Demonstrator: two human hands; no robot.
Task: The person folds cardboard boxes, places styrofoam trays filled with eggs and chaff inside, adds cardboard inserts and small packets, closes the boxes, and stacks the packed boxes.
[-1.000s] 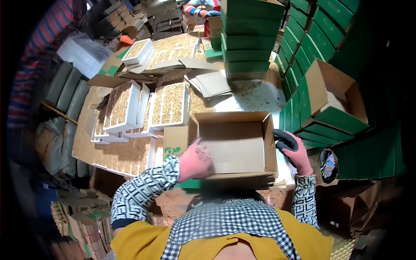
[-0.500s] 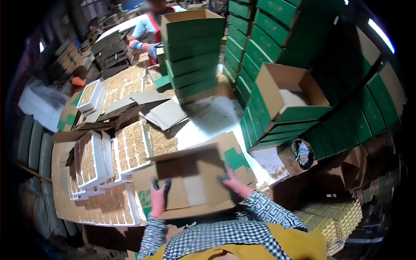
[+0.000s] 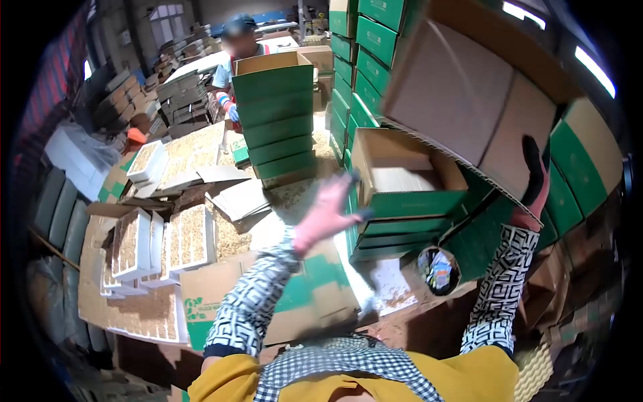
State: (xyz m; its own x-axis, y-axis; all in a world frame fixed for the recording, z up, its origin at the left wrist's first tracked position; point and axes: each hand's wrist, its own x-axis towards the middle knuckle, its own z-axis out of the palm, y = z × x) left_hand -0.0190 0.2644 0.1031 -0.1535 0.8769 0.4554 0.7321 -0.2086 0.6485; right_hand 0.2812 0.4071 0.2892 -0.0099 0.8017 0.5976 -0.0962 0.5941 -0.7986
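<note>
My right hand [image 3: 534,184], in a pink glove with dark fingertips, grips the near edge of an open cardboard box [image 3: 462,87]. That box is raised and tilted at the upper right, its bare brown inside facing me. Below it to the left, another open box [image 3: 412,204] with green sides tops a short stack. My left hand [image 3: 327,213], gloved alike and slightly blurred, is in the air left of this stack with fingers spread and nothing in them. Under my left forearm lies a flattened green-and-brown cardboard sheet [image 3: 268,278].
White trays [image 3: 194,234] of tan granular material stand at left, near loose cardboard pieces [image 3: 242,199]. A tall stack of green boxes [image 3: 274,120] rises ahead, a co-worker [image 3: 238,50] behind it. More green boxes [image 3: 376,47] tower at the back right. A round bin [image 3: 439,270] holds small packets.
The open box has gone from the table before me to the upper right, raised in my right hand. My left hand has let go of it and spread its fingers. The view has shifted.
</note>
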